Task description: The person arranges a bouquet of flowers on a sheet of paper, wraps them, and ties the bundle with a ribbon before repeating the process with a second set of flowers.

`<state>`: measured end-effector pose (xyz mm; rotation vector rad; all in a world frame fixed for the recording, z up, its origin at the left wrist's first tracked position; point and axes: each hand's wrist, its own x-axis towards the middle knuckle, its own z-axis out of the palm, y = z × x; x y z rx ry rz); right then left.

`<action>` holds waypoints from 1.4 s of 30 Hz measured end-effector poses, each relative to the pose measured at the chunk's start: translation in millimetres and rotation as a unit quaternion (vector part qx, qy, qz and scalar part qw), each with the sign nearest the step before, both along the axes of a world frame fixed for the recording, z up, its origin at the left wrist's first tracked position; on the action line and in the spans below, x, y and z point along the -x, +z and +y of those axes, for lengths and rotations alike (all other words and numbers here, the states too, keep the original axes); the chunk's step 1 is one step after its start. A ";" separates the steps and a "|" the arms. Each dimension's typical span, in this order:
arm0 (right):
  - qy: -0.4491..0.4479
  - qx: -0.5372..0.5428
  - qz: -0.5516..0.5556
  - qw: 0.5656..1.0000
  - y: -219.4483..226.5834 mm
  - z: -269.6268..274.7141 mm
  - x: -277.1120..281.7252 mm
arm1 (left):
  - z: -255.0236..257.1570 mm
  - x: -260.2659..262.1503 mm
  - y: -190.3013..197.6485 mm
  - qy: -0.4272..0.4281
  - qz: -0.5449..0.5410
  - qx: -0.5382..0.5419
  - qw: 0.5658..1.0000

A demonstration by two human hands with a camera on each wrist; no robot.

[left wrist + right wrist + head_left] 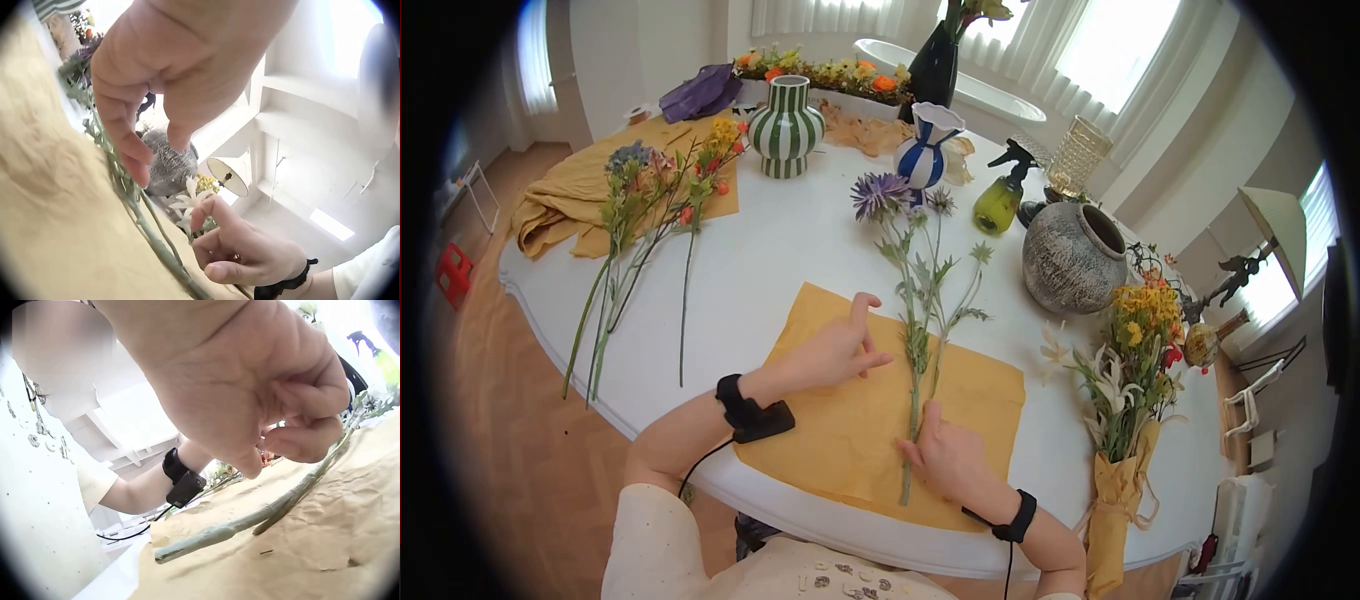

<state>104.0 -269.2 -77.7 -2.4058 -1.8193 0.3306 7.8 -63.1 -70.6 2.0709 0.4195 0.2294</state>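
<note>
On a sheet of tan wrapping paper [830, 450] lies a purple artificial flower [880, 196] with a long green stem [916, 385]. A thinner leafy stem with small spiky heads [981, 254] lies along its right side. My left hand [825, 352] hovers left of the stems, its fingers loosely bent and holding nothing. Near the lower end of the stem is my right hand [953, 455], fingers loosely curled. In the right wrist view the thick stem [212, 536] runs below the right fingers, and no pinch on it shows.
Loose flower stems [615, 270] lie at left by crumpled tan paper [565, 205]. Behind stand a green-striped vase [787, 135], a blue-striped vase [919, 155], a green spray bottle [998, 205] and a grey pot [1065, 260]. A wrapped bouquet [1115, 480] lies at right.
</note>
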 end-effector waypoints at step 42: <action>0.052 -0.019 0.639 0.767 39.2 56.9 16.0 | 9.9 49.0 28.9 -0.023 -0.059 0.088 0.994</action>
